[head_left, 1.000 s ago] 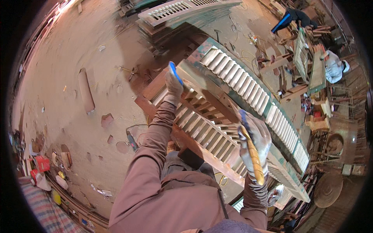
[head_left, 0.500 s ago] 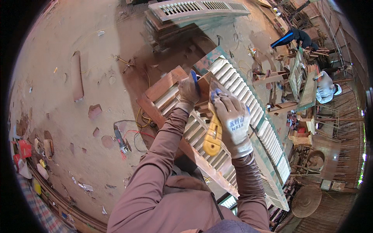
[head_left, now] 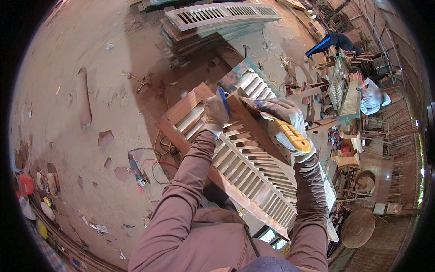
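Note:
My left hand (head_left: 216,111), in a grey and blue work glove, grips the end of a brown wooden louvred shutter (head_left: 270,131) near its corner. In my right hand (head_left: 284,114), also gloved, is a flat-bladed scraper (head_left: 290,134) with a yellow handle. The fingers reach toward the shutter's edge by the left hand, and the blade is mostly hidden there. This shutter tilts up over another brown louvred shutter (head_left: 186,136). Beyond them lies a green-framed shutter with pale slats (head_left: 253,86), partly covered by my right hand and the raised one.
Stacked shutters (head_left: 217,18) lie at the far side. A corded power tool (head_left: 137,167) rests on the dirt floor at left, near loose cables and brick pieces (head_left: 105,138). At right, one person (head_left: 372,100) is beside a shutter and another (head_left: 337,43) bends over wood.
My right hand has moved right and turned, swinging the scraper's handle outward to the right. The brown shutter has tipped up on its edge, with my left hand still at its end.

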Demonstrator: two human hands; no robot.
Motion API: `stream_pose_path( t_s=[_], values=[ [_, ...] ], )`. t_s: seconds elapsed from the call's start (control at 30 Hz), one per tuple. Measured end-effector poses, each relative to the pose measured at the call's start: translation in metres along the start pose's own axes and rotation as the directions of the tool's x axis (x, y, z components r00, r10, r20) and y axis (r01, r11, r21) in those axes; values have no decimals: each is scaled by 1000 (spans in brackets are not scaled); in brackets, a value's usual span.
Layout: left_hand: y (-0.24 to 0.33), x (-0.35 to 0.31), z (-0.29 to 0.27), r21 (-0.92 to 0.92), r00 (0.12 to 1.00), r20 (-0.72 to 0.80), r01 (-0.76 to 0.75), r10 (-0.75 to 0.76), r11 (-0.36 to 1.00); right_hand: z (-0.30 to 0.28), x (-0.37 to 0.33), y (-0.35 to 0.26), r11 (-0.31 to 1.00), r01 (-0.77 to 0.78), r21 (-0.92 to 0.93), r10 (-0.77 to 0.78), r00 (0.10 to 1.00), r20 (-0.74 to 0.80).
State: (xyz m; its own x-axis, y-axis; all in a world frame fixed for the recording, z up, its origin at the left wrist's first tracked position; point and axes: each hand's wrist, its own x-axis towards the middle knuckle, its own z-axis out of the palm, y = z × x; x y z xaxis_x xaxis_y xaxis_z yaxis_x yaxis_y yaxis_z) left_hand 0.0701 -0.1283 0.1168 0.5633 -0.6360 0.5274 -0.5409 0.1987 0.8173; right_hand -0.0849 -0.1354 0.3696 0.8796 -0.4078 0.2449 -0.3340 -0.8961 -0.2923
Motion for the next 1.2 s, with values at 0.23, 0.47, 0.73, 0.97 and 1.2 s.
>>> stream_pose_path(
  t_s=[0.23, 0.47, 0.73, 0.97, 1.2],
  values=[
    [-1, 4, -11, -27, 1000, 6, 3, -3, 1000, -23, -17, 9, 995, -48, 92, 26, 974, 226],
    [5, -2, 5, 60, 993, -86, -77, 82, 995, -4, -20, 35, 901, -166, 400, 145, 986, 83],
    [-8, -6, 3, -60, 995, -16, 99, -101, 993, -38, -41, 44, 846, -128, 518, 11, 975, 224],
    [-82, -6, 26, 163, 965, -226, -98, 134, 982, -14, -21, 51, 917, -86, 390, 44, 992, 116],
    [-17, 8, 15, -528, 956, -13, 242, -292, 814, -55, -208, 11, 921, -231, -315, 186, 968, -166]
  ],
)
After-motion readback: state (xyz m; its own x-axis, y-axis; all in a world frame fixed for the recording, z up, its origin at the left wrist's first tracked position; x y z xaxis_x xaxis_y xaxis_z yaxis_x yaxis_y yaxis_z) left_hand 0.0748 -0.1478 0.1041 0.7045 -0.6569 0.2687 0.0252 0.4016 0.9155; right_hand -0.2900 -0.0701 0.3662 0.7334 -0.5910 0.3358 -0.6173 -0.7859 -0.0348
